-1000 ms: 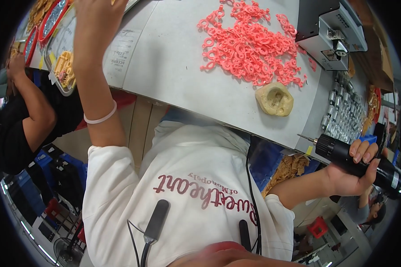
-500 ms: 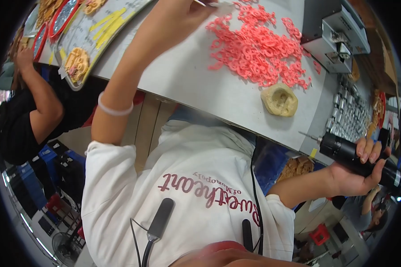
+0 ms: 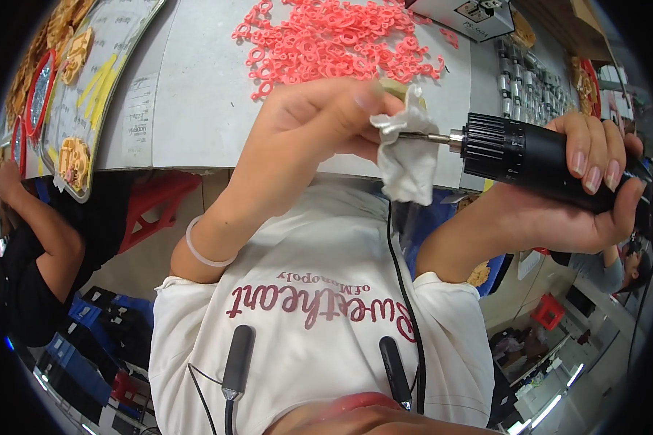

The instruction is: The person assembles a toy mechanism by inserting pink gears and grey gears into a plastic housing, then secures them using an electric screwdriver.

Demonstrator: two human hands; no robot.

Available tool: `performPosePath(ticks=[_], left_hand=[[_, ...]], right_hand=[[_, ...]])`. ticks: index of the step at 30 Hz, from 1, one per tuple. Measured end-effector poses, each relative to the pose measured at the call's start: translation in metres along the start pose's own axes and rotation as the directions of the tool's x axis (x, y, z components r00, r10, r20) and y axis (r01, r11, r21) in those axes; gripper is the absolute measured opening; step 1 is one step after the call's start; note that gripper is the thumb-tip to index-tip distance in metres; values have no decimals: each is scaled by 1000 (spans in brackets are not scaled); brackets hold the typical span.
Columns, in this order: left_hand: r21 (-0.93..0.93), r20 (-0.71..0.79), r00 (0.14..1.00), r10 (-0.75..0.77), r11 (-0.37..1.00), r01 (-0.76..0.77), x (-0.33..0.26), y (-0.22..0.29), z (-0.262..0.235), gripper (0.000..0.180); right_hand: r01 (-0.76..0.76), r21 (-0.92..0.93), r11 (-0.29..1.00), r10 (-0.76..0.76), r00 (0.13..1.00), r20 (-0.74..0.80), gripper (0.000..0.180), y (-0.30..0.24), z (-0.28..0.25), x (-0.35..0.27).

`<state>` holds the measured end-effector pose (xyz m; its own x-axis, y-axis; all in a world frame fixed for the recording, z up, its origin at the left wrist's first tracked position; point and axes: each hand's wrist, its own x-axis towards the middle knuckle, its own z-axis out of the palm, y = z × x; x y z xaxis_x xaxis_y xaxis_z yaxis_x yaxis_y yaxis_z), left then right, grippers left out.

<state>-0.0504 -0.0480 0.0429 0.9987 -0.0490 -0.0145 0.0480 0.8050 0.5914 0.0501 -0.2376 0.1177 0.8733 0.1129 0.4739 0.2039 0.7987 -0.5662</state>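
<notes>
My right hand [image 3: 580, 181] is wrapped round a black electric screwdriver [image 3: 508, 148], held level with its bit pointing left. The thin metal bit [image 3: 417, 136] reaches to a crumpled white cloth or tissue [image 3: 410, 174]. My left hand [image 3: 326, 119] pinches that cloth at the tip of the bit, and part of it hangs down over the table's near edge. Behind the left fingers a sliver of a beige, hollowed block [image 3: 395, 87] shows; most of it is hidden. A spread pile of small pink ring-shaped plastic parts [image 3: 334, 40] lies beyond my hands.
A grey-white box-shaped device [image 3: 471, 16] stands at the far right, near rows of small metallic parts [image 3: 519, 83]. On the left, a tray [image 3: 109, 94] holds yellow strips and tan parts. A co-worker's arm [image 3: 43, 217] is at the left edge, near a red stool [image 3: 156, 210].
My left hand has come back from the far side of the pile with the white cloth, now at the bit. My right hand has raised the screwdriver and brought it inward.
</notes>
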Motion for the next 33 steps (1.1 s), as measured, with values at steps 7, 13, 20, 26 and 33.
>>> performPosePath(ticks=[7, 13, 20, 26, 33], left_hand=[[454, -35, 997, -75, 887, 83, 0, 1, 10, 16], [361, -84, 996, -6, 932, 36, -3, -4, -16, 14], [229, -29, 999, -21, 973, 27, 7, -17, 3, 12], [441, -139, 974, 180, 892, -102, -8, -7, -13, 9], [984, -87, 600, 795, 161, -70, -21, 60, -85, 19]], right_hand=[[-47, -61, 997, 54, 990, 131, 36, -8, 0, -5], [110, -167, 980, -98, 992, 82, 31, -24, -16, 8], [-20, -69, 997, 33, 981, 192, 38, -14, -15, -3], [-23, -95, 995, 45, 971, 234, 32, -23, -28, 3], [-118, -356, 927, 48, 978, -201, 27, -10, -61, 11]])
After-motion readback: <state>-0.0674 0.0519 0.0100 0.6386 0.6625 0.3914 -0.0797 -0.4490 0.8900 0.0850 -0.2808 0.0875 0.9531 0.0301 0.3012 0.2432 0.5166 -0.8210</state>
